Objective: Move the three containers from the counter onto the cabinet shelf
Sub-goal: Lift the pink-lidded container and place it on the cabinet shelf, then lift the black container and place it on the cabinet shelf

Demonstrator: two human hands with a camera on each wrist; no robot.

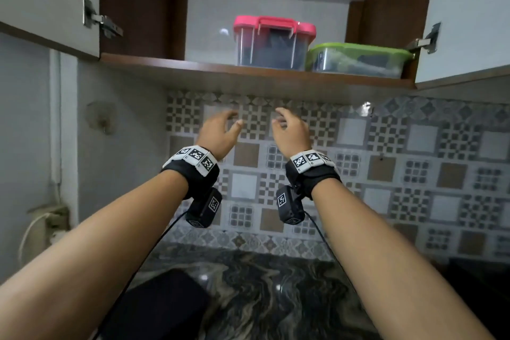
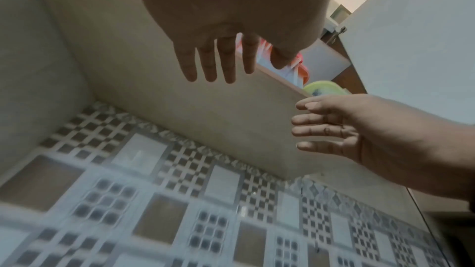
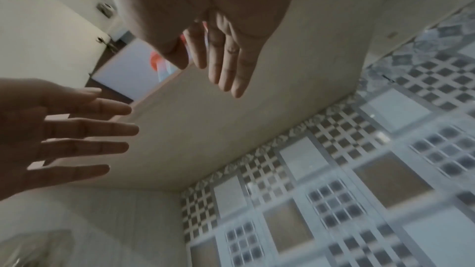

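Note:
Two clear containers stand on the cabinet shelf (image 1: 193, 65): a tall one with a red lid (image 1: 273, 41) in the middle and a low one with a green lid (image 1: 358, 59) touching it on the right. Both my hands hang below the shelf edge, in front of the tiled wall, holding nothing. The left hand (image 1: 220, 127) and the right hand (image 1: 288, 125) are a palm's width apart, fingers relaxed. The left wrist view shows straight fingers (image 2: 213, 62), with the red lid (image 2: 300, 64) and green lid (image 2: 321, 88) beyond. Spread fingers (image 3: 223, 58) fill the right wrist view.
Both white cabinet doors stand open, left (image 1: 49, 3) and right (image 1: 469, 16). The left part of the shelf is bare. A dark box-like object (image 1: 154, 306) lies on the marbled counter (image 1: 276, 284) below my left arm. A socket with a cable (image 1: 52, 223) sits at the left wall.

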